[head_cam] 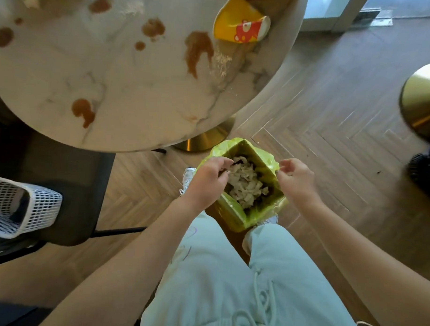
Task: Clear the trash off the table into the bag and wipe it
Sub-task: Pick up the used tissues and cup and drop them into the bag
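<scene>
Trash-dumping step: left hand (208,178) curled closed on the crumpled tissue wad (245,182) in the green bag (267,159), right hand (295,176) apparently pinching its rim; next, reach up for the yellow cup (239,23) on the stained table (129,86).

Bright daylight enters from the glass door (336,8) far right as we look down, casting sheen across the floor (333,106) and marble counter (114,86). Wide-angle bending curves the edges; slight motion blur softens far-left detail.
</scene>
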`<move>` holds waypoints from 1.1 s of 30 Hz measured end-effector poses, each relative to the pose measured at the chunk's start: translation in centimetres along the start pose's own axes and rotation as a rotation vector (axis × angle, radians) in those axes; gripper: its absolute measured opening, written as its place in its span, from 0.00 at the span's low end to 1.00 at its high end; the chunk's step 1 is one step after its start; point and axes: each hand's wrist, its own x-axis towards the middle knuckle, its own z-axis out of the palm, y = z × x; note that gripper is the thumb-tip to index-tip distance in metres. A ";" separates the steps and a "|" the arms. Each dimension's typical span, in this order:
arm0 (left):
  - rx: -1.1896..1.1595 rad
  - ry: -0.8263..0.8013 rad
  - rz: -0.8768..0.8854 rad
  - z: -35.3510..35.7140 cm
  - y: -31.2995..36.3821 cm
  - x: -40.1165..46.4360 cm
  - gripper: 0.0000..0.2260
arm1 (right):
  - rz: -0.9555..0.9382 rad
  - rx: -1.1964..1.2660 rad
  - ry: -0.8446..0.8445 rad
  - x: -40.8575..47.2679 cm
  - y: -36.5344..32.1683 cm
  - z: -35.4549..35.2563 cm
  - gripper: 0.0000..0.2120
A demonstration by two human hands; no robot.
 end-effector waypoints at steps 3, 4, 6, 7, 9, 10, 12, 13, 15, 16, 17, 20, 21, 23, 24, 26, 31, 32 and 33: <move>-0.041 0.086 0.108 -2.4 1.8 0.1 0.12 | -0.131 0.007 0.063 0.3 -3.6 -0.8 0.10; -0.058 0.107 0.134 -3.4 2.4 0.3 0.12 | -0.174 0.013 0.080 0.4 -5.2 -1.0 0.09; -0.102 0.135 0.148 -5.6 3.0 1.1 0.12 | -0.263 0.020 0.108 0.8 -8.6 -0.9 0.09; -0.115 0.141 0.142 -6.5 3.2 1.7 0.12 | -0.310 0.025 0.120 1.1 -10.1 -0.8 0.08; -0.126 0.171 0.122 -8.8 3.3 3.0 0.12 | -0.392 0.035 0.137 1.8 -13.4 -0.4 0.09; -0.117 0.202 0.113 -10.4 3.0 3.9 0.11 | -0.420 0.042 0.141 2.2 -15.3 0.0 0.09; -0.085 0.276 0.101 -14.0 2.1 5.7 0.11 | -0.462 0.054 0.151 3.4 -19.4 1.0 0.09; -0.078 0.305 0.090 -15.9 1.5 6.7 0.11 | -0.486 0.052 0.156 4.0 -21.4 1.7 0.08; -0.059 0.355 0.063 -19.8 0.3 8.5 0.11 | -0.535 0.039 0.149 5.6 -25.2 3.3 0.08; -0.043 0.386 0.049 -21.7 -0.4 9.3 0.11 | -0.552 0.036 0.139 6.5 -27.0 4.2 0.08; -0.026 0.420 0.037 -23.6 -1.3 10.1 0.11 | -0.569 0.027 0.129 7.3 -28.9 5.0 0.08; 0.038 0.495 0.004 -28.8 -4.2 12.7 0.11 | -0.614 -0.019 0.115 10.0 -34.2 7.5 0.08; 0.061 0.510 -0.013 -30.4 -5.2 13.4 0.11 | -0.621 -0.022 0.098 10.8 -35.8 8.4 0.08; 0.096 0.542 -0.045 -33.2 -7.2 14.8 0.11 | -0.628 -0.042 0.072 12.6 -38.8 10.4 0.08; 0.104 0.559 -0.057 -34.4 -8.3 15.5 0.11 | -0.636 -0.066 0.063 13.5 -40.0 11.4 0.09; 0.118 0.591 -0.089 -36.5 -10.4 17.0 0.13 | -0.654 -0.121 0.046 15.3 -42.1 13.4 0.09; 0.201 0.636 -0.173 -39.9 -14.4 20.9 0.24 | -0.637 -0.208 -0.018 19.4 -46.3 18.4 0.15; 0.233 0.629 -0.172 -40.3 -14.9 21.5 0.26 | -0.642 -0.230 -0.030 20.0 -47.1 19.3 0.17; 0.274 0.623 -0.171 -40.5 -15.3 22.2 0.27 | -0.654 -0.254 -0.038 20.6 -47.7 20.2 0.18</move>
